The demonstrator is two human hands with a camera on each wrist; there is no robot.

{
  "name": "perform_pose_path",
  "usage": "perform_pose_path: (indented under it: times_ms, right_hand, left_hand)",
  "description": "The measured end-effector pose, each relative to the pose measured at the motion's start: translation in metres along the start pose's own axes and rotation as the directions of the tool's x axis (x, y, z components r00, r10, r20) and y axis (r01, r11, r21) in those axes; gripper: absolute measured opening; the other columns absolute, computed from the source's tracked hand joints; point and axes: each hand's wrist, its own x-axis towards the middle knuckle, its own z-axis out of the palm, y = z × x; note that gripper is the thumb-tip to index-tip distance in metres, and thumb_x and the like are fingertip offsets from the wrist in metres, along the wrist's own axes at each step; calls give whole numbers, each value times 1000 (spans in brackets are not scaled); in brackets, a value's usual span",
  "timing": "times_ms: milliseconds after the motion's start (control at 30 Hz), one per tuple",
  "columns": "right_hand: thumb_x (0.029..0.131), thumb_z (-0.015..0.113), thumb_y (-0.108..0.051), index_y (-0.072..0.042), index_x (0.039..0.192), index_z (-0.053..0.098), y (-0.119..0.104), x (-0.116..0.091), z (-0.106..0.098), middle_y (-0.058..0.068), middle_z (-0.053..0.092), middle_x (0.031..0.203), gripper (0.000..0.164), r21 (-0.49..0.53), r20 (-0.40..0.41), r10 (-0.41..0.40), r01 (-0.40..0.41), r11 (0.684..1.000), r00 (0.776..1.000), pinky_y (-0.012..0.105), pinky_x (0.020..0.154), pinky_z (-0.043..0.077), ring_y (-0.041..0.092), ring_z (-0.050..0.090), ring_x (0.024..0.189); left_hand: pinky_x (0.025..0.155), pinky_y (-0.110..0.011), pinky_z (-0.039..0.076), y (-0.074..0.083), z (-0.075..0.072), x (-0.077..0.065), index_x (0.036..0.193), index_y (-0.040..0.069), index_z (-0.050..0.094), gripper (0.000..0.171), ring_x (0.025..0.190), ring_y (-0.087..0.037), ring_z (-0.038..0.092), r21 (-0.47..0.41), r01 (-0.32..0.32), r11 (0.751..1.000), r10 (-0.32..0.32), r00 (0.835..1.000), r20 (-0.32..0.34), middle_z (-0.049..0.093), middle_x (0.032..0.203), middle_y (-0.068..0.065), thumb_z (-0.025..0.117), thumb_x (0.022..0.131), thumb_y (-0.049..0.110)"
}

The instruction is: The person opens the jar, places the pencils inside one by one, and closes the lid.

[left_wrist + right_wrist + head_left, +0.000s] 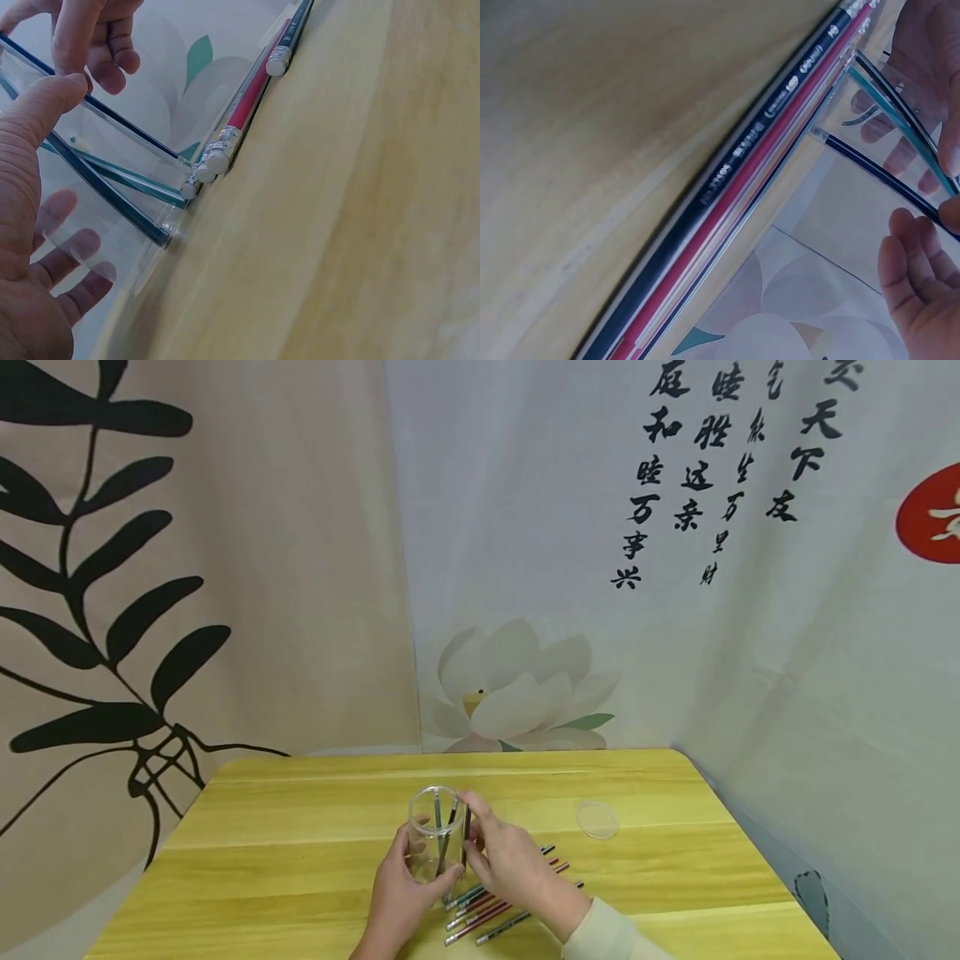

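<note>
A clear plastic jar point(426, 858) stands upright on the table, its mouth uncovered. My left hand point(405, 881) grips it from the left, thumb in front and fingers round the far side. Inside lean a teal pencil point(438, 814) and a dark pencil point(112, 195). My right hand point(513, 860) pinches another dark pencil point(877, 172) close against the jar's right side, its eraser end down. Whether that pencil is wholly outside the wall I cannot tell. Several pencils point(487, 914), red, teal and dark, lie side by side beneath my right hand, eraser ends toward me.
A round clear lid point(597, 819) lies flat on the wooden table point(300, 843), to the right behind the pencils. A printed curtain point(525, 568) hangs behind the table's back edge.
</note>
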Motion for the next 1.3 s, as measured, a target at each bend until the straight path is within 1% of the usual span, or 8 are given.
perform_pose_path:
  times_ms: [367,533,733,900,1000,1133,1233,1300]
  right_hand:
    - [94,76,-4,-16,161,26,-1,0,-1,-1,73,93,84,-47,10,32,-32,998,999,12,59,49,6,66,70]
    - [101,70,-16,-21,165,31,-3,1,-8,-2,74,108,75,-49,46,102,-100,994,994,19,67,55,14,72,83]
    - [104,70,-16,-9,154,55,1,0,-10,1,76,105,53,-10,-181,-22,20,1000,983,17,72,59,8,72,83]
    - [96,76,1,-2,136,69,3,7,-13,4,78,96,41,93,-337,-74,111,989,939,9,69,55,7,70,74]
    - [90,79,4,0,127,73,2,15,-28,8,79,94,37,63,-411,-105,143,988,906,11,66,56,11,73,74]
    - [94,78,-2,4,118,76,-5,33,-68,13,80,94,25,-21,-585,-185,213,977,790,18,67,60,18,75,74]
    - [99,75,-7,7,116,75,-20,44,-100,17,80,97,22,43,-704,-162,269,962,692,19,73,60,17,74,79]
    - [99,74,-7,9,117,74,-31,48,-116,17,80,98,24,129,-739,-106,295,947,665,18,76,59,14,73,82]
  left_hand:
    - [93,-49,59,0,-1,0,149,27,53,86,117,-29,64,-4,-11,1000,11,1000,-1,68,126,-10,98,76,38]
    - [92,-48,59,0,-1,0,149,26,53,86,116,-28,64,-13,-7,1000,7,1000,3,67,125,-10,98,77,37]
    - [91,-49,59,0,0,0,149,26,53,86,117,-28,63,-16,6,1000,-6,1000,15,66,126,-10,98,77,39]
    - [92,-49,59,0,0,0,150,26,52,88,115,-26,63,-10,7,1000,-7,1000,9,66,127,-10,98,76,39]
    - [94,-50,58,0,1,-1,150,27,53,87,116,-27,63,-15,10,1000,-10,1000,10,66,126,-11,98,77,37]
    - [99,-54,58,2,1,-1,149,28,53,86,118,-27,63,-17,16,1000,-15,1000,14,67,127,-11,98,77,36]
    - [103,-55,57,2,0,-1,149,29,53,86,118,-27,62,-12,20,1000,-19,1000,13,66,126,-11,98,77,35]
    - [104,-55,56,2,0,0,149,28,53,86,117,-26,62,-9,21,1000,-21,1000,13,66,125,-10,98,77,35]
